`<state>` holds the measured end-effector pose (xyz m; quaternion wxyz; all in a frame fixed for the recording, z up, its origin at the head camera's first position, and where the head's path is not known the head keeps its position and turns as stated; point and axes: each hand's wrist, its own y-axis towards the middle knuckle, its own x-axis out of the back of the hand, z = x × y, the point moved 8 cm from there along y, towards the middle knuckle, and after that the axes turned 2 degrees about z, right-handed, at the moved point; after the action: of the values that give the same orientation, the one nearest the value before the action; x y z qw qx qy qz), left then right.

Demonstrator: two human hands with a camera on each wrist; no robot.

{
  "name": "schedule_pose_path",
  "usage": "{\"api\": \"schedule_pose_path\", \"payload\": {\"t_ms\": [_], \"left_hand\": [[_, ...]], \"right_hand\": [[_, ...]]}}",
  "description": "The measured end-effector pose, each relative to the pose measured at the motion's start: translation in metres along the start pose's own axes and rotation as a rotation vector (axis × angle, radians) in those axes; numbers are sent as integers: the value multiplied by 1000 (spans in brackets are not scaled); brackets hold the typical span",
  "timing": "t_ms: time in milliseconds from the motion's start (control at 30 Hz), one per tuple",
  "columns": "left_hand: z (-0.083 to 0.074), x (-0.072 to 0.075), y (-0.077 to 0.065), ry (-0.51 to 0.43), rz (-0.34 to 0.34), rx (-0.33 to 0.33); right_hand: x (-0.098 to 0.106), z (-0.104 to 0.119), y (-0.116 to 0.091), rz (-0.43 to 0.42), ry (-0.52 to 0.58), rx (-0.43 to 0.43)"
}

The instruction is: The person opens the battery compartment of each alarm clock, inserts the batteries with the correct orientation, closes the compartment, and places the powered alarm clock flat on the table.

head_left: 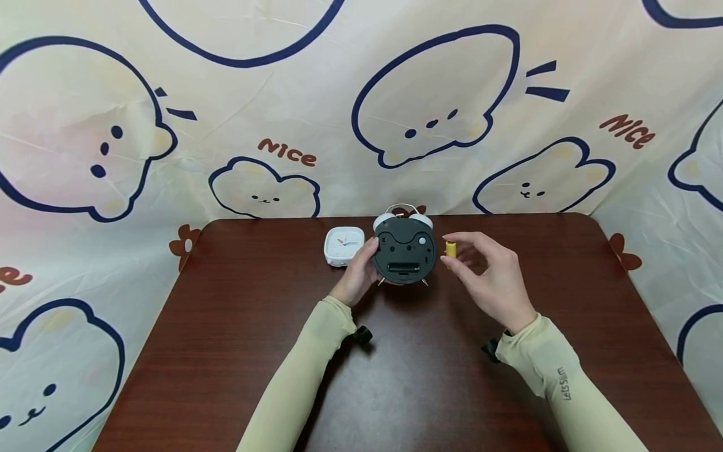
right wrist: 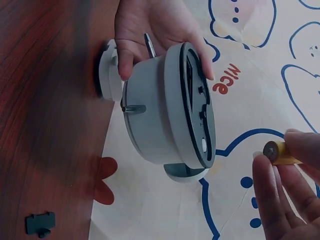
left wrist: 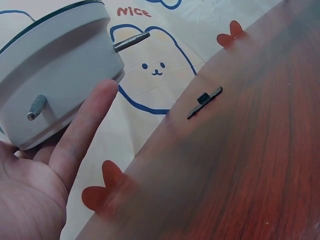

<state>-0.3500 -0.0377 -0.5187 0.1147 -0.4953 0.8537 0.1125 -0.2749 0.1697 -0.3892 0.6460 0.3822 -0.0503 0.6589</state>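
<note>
My left hand (head_left: 357, 276) holds a twin-bell alarm clock (head_left: 395, 235) by its side, its dark back turned toward me. The battery compartment (head_left: 403, 267) low on that back is uncovered. In the left wrist view, fingers support the clock's white casing (left wrist: 60, 65) near its metal feet. Just right of the clock, thumb and fingertips of my right hand (head_left: 497, 276) pinch a yellow battery (head_left: 450, 249), apart from the clock. One metal end of the battery (right wrist: 271, 150) shows in the right wrist view. A small black battery cover (left wrist: 204, 102) lies on the table.
A white square clock (head_left: 344, 245) lies face up beside the left hand, near the back edge of the brown table (head_left: 271, 351). A patterned cloth (head_left: 339, 113) with bear drawings hangs behind the table.
</note>
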Motion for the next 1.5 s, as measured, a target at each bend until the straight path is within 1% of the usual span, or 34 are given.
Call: {"api": "schedule_pose_path", "payload": {"t_ms": [167,233,333,433,733,867,1000,1133,1333,1400,1500], "left_hand": [[1,0,1,-20,-3,10],[0,-2,1,-13,13,5],[-1,-2,1,-14,16,4],[-1,-3,1,-7,26,-1],[2,3,-3,21,-17,28],[1,3,-4,21,-14,19],[0,3,-4,22,-8,17],[0,2,-5,23,-9,23],[1,2,-3,0,-3,10],[0,0,-1,-10,23,-3],[0,0,-1,-13,24,-9]], "right_hand": [[0,3,0,-7,0,26],[0,3,0,-8,4,34],[0,3,0,-8,9,34],[-1,1,-1,-14,11,23],[0,-6,-1,-45,50,-55],[-1,-5,-2,-46,20,-30],[-3,-3,-4,-41,-14,31],[-4,-2,-4,-42,-18,71],[-5,-4,-3,-38,-2,76],[-6,-5,-3,-36,1,71],[-6,-5,-2,-37,1,66]]}}
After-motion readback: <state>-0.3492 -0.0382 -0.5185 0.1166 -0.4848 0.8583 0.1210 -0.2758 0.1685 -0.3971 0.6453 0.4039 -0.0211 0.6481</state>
